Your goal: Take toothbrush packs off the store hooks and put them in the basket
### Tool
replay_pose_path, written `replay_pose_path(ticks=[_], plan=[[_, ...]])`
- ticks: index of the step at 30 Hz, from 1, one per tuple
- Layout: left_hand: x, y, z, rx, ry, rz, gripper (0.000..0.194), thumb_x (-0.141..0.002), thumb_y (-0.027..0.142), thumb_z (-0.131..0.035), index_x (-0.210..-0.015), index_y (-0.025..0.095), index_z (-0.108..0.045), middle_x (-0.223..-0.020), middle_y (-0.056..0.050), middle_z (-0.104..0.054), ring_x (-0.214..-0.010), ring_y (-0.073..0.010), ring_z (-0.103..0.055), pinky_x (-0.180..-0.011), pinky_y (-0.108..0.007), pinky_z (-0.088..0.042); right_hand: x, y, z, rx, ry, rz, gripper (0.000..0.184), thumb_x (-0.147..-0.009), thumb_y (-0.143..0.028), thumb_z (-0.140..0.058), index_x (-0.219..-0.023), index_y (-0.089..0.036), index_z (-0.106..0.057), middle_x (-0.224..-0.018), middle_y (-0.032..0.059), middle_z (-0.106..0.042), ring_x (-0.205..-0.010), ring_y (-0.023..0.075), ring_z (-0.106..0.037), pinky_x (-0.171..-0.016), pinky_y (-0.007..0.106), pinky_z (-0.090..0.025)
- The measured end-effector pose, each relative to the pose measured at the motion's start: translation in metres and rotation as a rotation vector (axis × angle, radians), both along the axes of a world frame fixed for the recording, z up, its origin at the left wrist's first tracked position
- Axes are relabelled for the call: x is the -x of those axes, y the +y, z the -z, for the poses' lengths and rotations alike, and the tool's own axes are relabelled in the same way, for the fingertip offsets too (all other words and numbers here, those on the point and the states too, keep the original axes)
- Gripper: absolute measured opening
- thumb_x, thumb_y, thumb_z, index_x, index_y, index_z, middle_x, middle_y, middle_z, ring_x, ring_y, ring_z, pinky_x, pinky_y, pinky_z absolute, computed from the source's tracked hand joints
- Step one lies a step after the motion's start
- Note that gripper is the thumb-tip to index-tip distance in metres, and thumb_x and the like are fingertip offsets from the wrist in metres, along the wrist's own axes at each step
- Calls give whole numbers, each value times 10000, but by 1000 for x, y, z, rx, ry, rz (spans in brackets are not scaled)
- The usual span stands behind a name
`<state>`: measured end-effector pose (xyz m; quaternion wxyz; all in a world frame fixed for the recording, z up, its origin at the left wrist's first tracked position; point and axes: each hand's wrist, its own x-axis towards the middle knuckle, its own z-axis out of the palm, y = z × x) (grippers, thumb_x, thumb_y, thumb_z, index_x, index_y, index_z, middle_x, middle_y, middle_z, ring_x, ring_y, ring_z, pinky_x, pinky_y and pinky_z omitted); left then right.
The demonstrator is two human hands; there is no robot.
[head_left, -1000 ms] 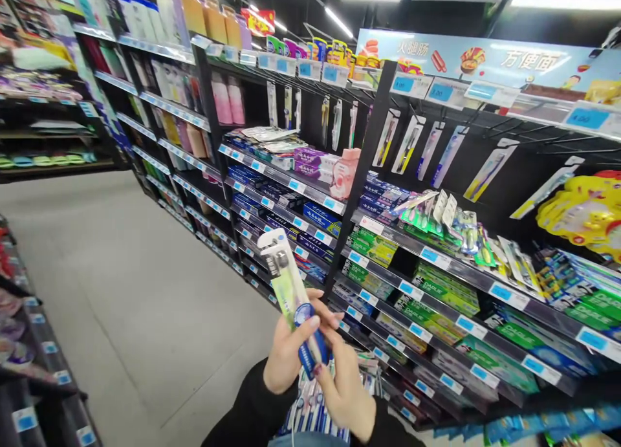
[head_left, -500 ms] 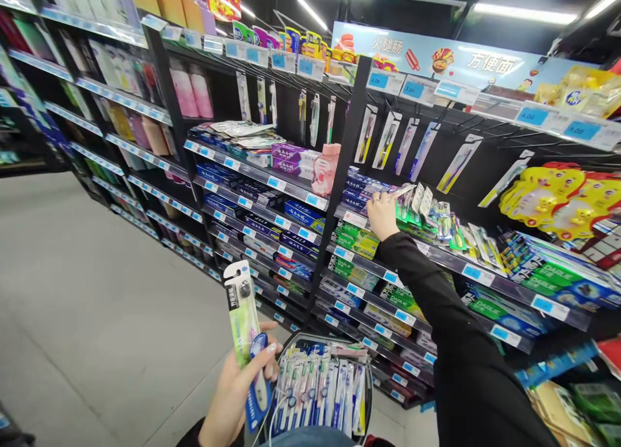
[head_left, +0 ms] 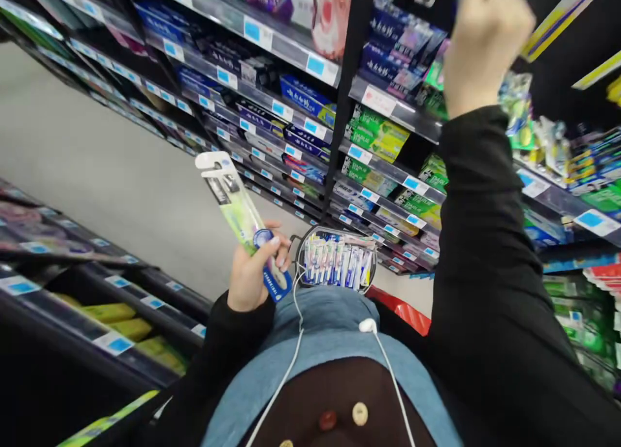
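Note:
My left hand (head_left: 252,272) is closed around the lower part of a packaged toothbrush (head_left: 235,204), its card green and white above and blue below. The pack tilts to the left, with the white hang-hole end uppermost. My right hand (head_left: 482,46) is raised at the upper right, in front of the hanging rack, with its fingers curled and smeared by motion. What it grips, if anything, is cut off at the top edge. Beyond my lap stands a basket (head_left: 301,256) filled with upright packaged toothbrushes (head_left: 334,262).
Shelves of boxed toothpaste (head_left: 373,133) rise ahead, with blue and white price tags along their edges. Loose toothbrush packs (head_left: 521,120) lie on the right shelf. Another shelf (head_left: 116,317) stands close at the lower left. A white earphone (head_left: 369,325) hangs over my apron.
The view has tipped down, bringing my apron into sight. My right hand has moved up from the toothbrush shelf to the hanging rack. My left hand keeps hold of the packaged toothbrush.

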<state>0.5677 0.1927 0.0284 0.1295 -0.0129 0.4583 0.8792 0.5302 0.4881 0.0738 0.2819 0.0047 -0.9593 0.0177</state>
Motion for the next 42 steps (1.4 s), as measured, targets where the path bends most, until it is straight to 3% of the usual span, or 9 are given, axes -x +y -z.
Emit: replay_pose_path(ticks=[4, 8, 11, 15, 22, 29, 33, 36, 42], plan=[[-1, 12, 7, -68, -60, 59, 348, -633, 328, -783, -905, 158, -648, -665, 16, -608, -406, -52, -419, -358, -189, -355, -59, -28, -11, 180, 169, -110, 270, -891, -222, -508, -1114, -220, -662, -1040, 81, -654, -1034, 266, -605, -911, 468, -526], [0, 30, 8, -136, -127, 114, 462, -614, 484, -788, -903, 152, -647, -707, -3, -628, -443, -63, -459, -356, -184, -352, -93, -59, -20, 64, 390, -392, 362, -827, -117, -603, -1165, -242, -625, -1058, 21, -670, -1147, 228, -577, -1017, 360, -503], [0, 42, 6, -123, -189, 159, 582, -584, 601, -757, -925, 140, -654, -718, -33, -658, -528, -113, -553, -430, -219, -429, -106, -92, 3, -32, 407, -555, 316, -783, -84, -654, -1081, -188, -650, -1009, 38, -688, -1088, 202, -613, -1006, 344, -523], [-3, 51, 7, -108, -215, 240, 701, -541, 723, -692, -863, 101, -672, -747, -87, -683, -699, -217, -638, -622, -314, -524, -110, -119, 44, -72, 483, -639, 188, -759, -131, -692, -946, -124, -693, -963, 83, -694, -925, 202, -664, -897, 334, -588], [-3, 51, 11, -229, -206, 268, 400, -665, 372, -755, -976, 155, -626, -724, -16, -642, -694, -192, -630, -685, -341, -527, -116, -119, 80, 41, 450, -673, 191, -735, -66, -671, -920, -114, -679, -934, 85, -683, -959, 228, -655, -847, 373, -609], [3, 46, 18, -293, -145, 365, 343, -656, 217, -729, -974, 165, -609, -694, 13, -571, -654, -136, -562, -686, -308, -497, -120, -125, 100, 231, 355, -652, 346, -724, -75, -566, -1060, -135, -626, -1010, 125, -666, -1066, 245, -622, -879, 424, -579], [5, 41, 19, -237, -119, 328, 322, -664, 147, -694, -972, 170, -604, -690, 17, -536, -629, -113, -518, -622, -261, -460, -112, -118, 92, 312, 290, -653, 456, -744, -197, -517, -1196, -146, -552, -1016, 138, -673, -1009, 238, -647, -816, 411, -587], [8, 38, 18, -248, -128, 338, 312, -650, 128, -693, -945, 171, -600, -657, 26, -509, -580, -99, -477, -573, -249, -441, -86, -85, 72, 273, 359, -491, 448, -775, -190, -510, -1222, -181, -529, -1007, 124, -678, -941, 222, -658, -730, 367, -579], [5, 33, 10, -194, -171, 317, 286, -632, 143, -721, -886, 179, -594, -630, 34, -494, -542, -88, -449, -526, -230, -419, 7, 22, -21, -66, 459, 106, 284, -849, -215, -511, -1102, -158, -624, -1087, 144, -645, -1004, 270, -550, -879, 426, -445]])
